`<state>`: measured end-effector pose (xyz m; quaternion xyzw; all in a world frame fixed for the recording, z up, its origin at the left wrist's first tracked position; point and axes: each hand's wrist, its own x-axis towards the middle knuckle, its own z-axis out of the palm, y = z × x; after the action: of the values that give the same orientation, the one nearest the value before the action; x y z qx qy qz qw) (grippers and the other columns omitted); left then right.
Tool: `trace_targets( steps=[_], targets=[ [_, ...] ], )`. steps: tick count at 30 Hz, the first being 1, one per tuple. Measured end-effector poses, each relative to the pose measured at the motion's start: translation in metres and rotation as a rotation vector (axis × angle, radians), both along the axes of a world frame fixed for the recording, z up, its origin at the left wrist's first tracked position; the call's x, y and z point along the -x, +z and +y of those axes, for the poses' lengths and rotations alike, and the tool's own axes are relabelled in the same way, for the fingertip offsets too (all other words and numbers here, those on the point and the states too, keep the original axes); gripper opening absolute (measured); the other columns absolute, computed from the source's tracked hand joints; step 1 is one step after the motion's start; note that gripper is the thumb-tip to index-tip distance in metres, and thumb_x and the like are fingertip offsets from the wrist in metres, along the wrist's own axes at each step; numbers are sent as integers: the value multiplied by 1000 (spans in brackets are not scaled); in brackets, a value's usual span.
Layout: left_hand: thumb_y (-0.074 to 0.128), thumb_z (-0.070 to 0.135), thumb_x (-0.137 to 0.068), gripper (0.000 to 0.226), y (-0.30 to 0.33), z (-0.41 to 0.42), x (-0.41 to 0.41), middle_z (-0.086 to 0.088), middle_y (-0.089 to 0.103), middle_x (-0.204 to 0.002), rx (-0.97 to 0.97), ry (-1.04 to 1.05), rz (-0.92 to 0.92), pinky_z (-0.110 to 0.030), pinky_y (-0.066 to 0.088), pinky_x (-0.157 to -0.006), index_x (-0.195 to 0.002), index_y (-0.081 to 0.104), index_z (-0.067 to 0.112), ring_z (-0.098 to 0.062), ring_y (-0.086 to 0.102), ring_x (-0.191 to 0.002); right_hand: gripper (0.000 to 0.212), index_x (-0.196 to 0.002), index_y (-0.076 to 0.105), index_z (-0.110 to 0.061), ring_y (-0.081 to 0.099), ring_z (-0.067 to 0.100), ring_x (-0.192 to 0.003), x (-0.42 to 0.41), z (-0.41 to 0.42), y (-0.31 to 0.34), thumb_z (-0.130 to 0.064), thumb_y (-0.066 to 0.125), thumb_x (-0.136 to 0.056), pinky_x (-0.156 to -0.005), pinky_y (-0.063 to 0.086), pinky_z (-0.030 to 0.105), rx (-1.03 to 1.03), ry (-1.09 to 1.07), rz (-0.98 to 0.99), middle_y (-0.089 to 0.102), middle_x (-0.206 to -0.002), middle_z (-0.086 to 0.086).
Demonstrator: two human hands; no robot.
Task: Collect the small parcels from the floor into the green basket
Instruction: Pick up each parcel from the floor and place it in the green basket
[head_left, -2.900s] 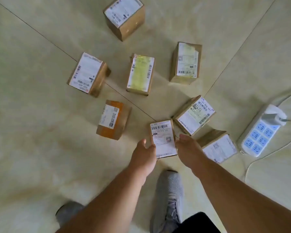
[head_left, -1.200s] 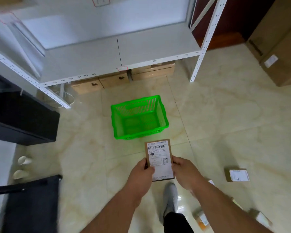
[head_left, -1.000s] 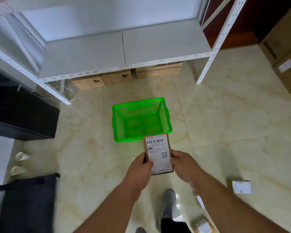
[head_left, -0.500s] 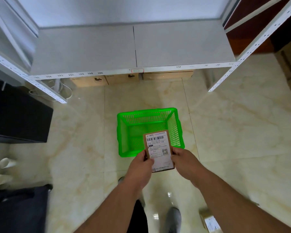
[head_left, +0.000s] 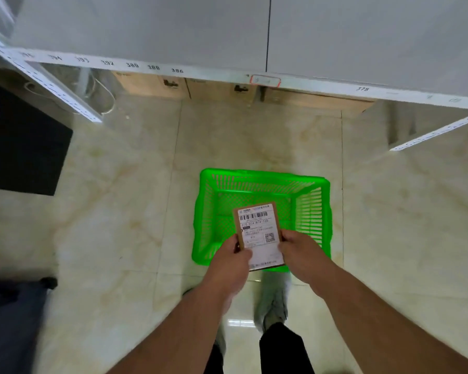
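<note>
A small brown parcel (head_left: pixel 257 228) with a white barcode label hangs over the near half of the green basket (head_left: pixel 312 211). My left hand (head_left: pixel 231 263) grips its left edge and my right hand (head_left: pixel 299 252) grips its right edge. The basket stands on the tiled floor right in front of my feet, and what shows of its inside holds nothing. The other parcels are out of view.
A white metal shelf (head_left: pixel 173 36) with numbered edge labels juts out above the floor just beyond the basket. Brown cartons (head_left: pixel 219 89) sit under it. A black cabinet (head_left: pixel 22 147) stands at the left, and a dark object (head_left: pixel 8 319) lies at the lower left.
I have carried the parcel from the floor pile toward the basket. It now hangs over the basket's near half, and the loose parcels have dropped out of view.
</note>
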<state>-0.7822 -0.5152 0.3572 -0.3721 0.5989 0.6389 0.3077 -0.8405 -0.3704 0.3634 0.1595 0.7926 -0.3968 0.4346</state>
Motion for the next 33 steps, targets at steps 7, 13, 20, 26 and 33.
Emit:
trace_targets(
  steps=[7, 13, 20, 26, 33],
  targets=[
    [49, 9, -94, 42, -155, 6, 40, 7, 73, -125, -46, 189, -88, -34, 48, -99, -127, 66, 27, -18, 66, -117, 40, -118, 71, -16, 63, 5, -46, 66, -13, -155, -2, 40, -96, -36, 39, 25, -66, 262, 37, 70, -102, 2],
    [51, 6, -94, 39, -276, 16, 54, 3, 77, -115, -210, 505, -177, -38, 44, -107, -124, 65, 26, -13, 64, -115, 25, -98, 66, -11, 68, 29, -69, 111, -43, -268, -13, 43, -89, -55, 52, 35, -197, 664, 147, 73, -90, 15],
    [51, 5, -99, 35, -357, 19, 68, 0, 70, -125, -366, 777, -203, -36, 48, -99, -124, 65, 25, -18, 60, -123, 37, -108, 56, -21, 64, 37, -107, 129, -82, -329, -36, 46, -77, -84, 55, 41, -360, 1025, 266, 69, -116, 11],
    [57, 9, -95, 43, -389, 11, 80, 1, 69, -129, -387, 851, -182, -36, 49, -98, -134, 61, 26, -18, 60, -124, 28, -113, 59, -15, 64, 35, -109, 134, -93, -364, -16, 54, -86, -86, 56, 39, -343, 994, 309, 66, -119, 12],
    [54, 5, -88, 67, -388, 8, 79, -9, 53, -144, -286, 885, -210, -38, 50, -102, -153, 38, 19, -22, 54, -129, 44, -137, 56, 0, 47, 30, -138, 107, -62, -365, -5, 49, -93, -112, 35, 27, -221, 769, 379, 49, -150, 20]
  ],
)
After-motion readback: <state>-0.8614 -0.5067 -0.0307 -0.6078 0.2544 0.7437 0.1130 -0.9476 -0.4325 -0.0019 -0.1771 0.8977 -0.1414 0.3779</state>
